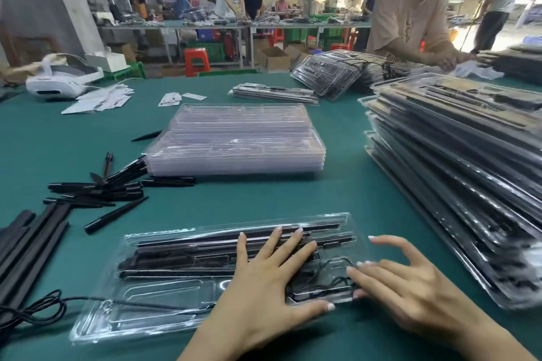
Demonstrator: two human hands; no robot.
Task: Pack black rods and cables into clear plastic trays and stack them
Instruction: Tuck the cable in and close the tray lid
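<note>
Trays dominate the green table [337, 184]: nearest the camera lies a clear plastic tray [164, 281] with long black rods [205, 255] seated in its upper channels and a thin black cable [328, 278] coiled in a right-hand pocket — its lower-left compartment holds nothing. The left hand [264, 281] lies flat on the tray, fingers straight and spread, pressing down and gripping nothing. The right hand [410, 287] rests at the tray's right end, fingers loosely extended, fingertips touching the plastic (no grasp visible). Beyond sits a stack of empty trays [237, 141]; to the right, a tall stack of filled trays [457, 173]. Loose rods [96, 187] lie scattered at left.
</note>
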